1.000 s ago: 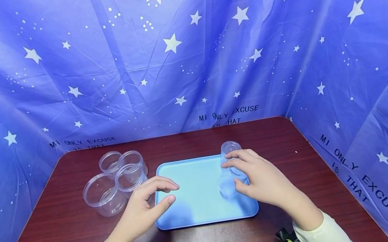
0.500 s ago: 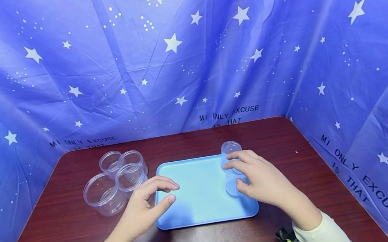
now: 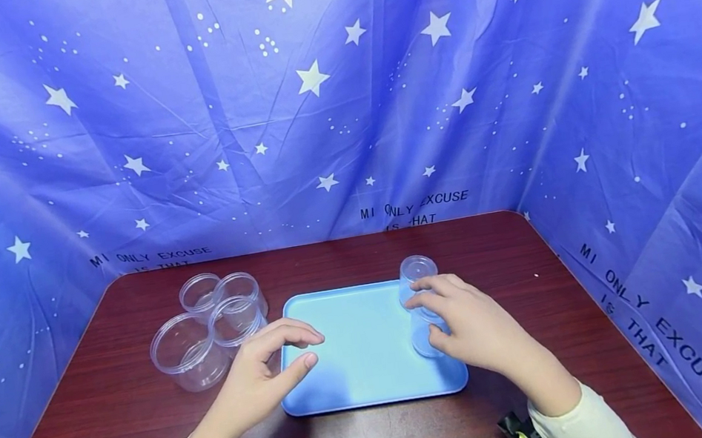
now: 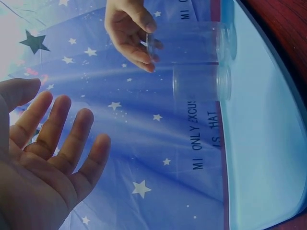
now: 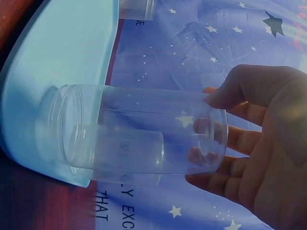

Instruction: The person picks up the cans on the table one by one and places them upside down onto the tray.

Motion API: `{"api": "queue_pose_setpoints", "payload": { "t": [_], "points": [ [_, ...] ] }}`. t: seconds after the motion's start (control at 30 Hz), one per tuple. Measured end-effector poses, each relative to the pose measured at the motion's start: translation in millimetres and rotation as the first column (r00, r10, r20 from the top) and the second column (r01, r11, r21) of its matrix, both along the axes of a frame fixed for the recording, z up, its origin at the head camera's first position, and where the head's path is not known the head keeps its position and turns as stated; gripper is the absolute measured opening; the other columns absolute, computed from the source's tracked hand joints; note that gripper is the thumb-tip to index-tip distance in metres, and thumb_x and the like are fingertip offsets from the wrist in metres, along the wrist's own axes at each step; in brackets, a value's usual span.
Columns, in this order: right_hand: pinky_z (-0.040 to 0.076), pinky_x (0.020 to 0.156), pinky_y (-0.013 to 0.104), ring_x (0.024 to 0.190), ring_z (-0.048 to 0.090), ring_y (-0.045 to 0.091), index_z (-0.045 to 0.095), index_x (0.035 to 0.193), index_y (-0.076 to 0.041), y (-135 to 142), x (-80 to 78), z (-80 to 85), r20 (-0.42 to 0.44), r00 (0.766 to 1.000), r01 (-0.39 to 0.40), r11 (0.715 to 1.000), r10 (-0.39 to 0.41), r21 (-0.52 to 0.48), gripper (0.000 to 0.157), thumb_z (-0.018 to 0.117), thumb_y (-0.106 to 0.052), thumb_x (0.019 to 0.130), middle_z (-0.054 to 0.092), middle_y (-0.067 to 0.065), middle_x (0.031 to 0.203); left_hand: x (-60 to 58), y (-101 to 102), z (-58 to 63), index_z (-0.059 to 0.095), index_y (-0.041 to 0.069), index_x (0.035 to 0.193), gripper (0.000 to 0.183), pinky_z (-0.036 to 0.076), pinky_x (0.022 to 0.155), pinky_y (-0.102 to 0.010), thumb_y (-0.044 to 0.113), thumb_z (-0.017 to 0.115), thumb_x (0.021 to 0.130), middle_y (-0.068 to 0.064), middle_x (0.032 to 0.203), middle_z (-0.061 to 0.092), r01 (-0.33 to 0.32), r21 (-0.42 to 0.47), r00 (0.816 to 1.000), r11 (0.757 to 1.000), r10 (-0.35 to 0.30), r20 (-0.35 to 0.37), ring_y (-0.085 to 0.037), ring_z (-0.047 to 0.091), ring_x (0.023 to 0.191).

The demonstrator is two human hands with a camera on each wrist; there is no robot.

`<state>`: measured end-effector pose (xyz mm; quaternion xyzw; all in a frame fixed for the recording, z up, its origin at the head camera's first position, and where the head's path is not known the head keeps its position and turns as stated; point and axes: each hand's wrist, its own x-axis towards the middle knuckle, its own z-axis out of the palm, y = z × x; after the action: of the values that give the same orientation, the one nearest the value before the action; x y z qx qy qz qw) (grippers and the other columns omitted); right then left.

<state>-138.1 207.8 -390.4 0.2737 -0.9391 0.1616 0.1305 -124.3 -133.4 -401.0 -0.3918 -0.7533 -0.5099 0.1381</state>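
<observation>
My right hand (image 3: 477, 325) holds a clear plastic jar (image 5: 148, 129) by its base end, thumb on one side and fingers on the other. This jar is upside down, its threaded mouth at the right part of the light-blue tray (image 3: 361, 389). Just behind it, a smaller clear jar (image 3: 417, 269) stands the same way round at the tray's back right corner. My left hand (image 3: 264, 366) hovers over the tray's left edge, fingers loosely bent and holding nothing. In the left wrist view, its palm and spread fingers show beside both jars.
Several clear jars (image 3: 188, 354) of different sizes stand close together on the dark red-brown table (image 3: 103, 418), left of the tray and partly behind my left hand. A blue star-printed cloth (image 3: 287, 146) encloses the back and sides.
The held jar's lower end has shifted to the right over the tray and come to rest near its right edge, my right hand moving only slightly. My left hand has stayed still.
</observation>
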Motion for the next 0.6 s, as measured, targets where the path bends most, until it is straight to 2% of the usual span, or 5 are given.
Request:
{"api": "queue_pose_setpoints", "payload": {
  "t": [0.2, 0.43, 0.6],
  "points": [
    [0.05, 0.101, 0.047, 0.131, 0.055, 0.027, 0.073, 0.119, -0.021, -0.2, -0.4, -0.3, 0.007, 1.0, -0.001, 1.0, 0.001, 0.016, 0.04, 0.071, -0.01, 0.081, 0.061, 0.004, 0.138, -0.2, -0.7, 0.1, 0.072, 0.021, 0.112, 0.034, 0.05, 0.097, -0.023, -0.003, 0.075, 0.088, 0.002, 0.11, 0.072, -0.004, -0.004, 1.0, 1.0, 0.004, -0.005, -0.014, 0.066, 0.107],
    [0.051, 0.1, 0.047, 0.132, 0.055, 0.028, 0.073, 0.119, -0.02, -0.7, -0.4, -0.3, 0.028, 1.0, 0.013, 1.0, -0.014, 0.023, 0.039, 0.07, -0.01, 0.081, 0.061, 0.005, 0.138, -0.3, -0.3, 0.9, 0.071, 0.021, 0.114, 0.037, 0.05, 0.096, -0.023, -0.004, 0.075, 0.087, 0.002, 0.111, 0.072, 0.01, 0.011, 0.999, 1.0, -0.009, -0.05, -0.015, 0.066, 0.106],
    [0.052, 0.098, 0.048, 0.131, 0.055, 0.029, 0.072, 0.12, -0.021, -0.8, 0.0, -0.2, 0.045, 0.999, 0.021, 0.999, -0.022, 0.029, 0.04, 0.07, -0.01, 0.081, 0.061, 0.006, 0.138, -0.4, -1.2, 0.3, 0.071, 0.023, 0.114, 0.036, 0.05, 0.096, -0.023, -0.002, 0.075, 0.088, 0.004, 0.111, 0.071, 0.007, 0.004, 0.999, 1.0, -0.007, -0.05, -0.015, 0.066, 0.106]
  ]
}}
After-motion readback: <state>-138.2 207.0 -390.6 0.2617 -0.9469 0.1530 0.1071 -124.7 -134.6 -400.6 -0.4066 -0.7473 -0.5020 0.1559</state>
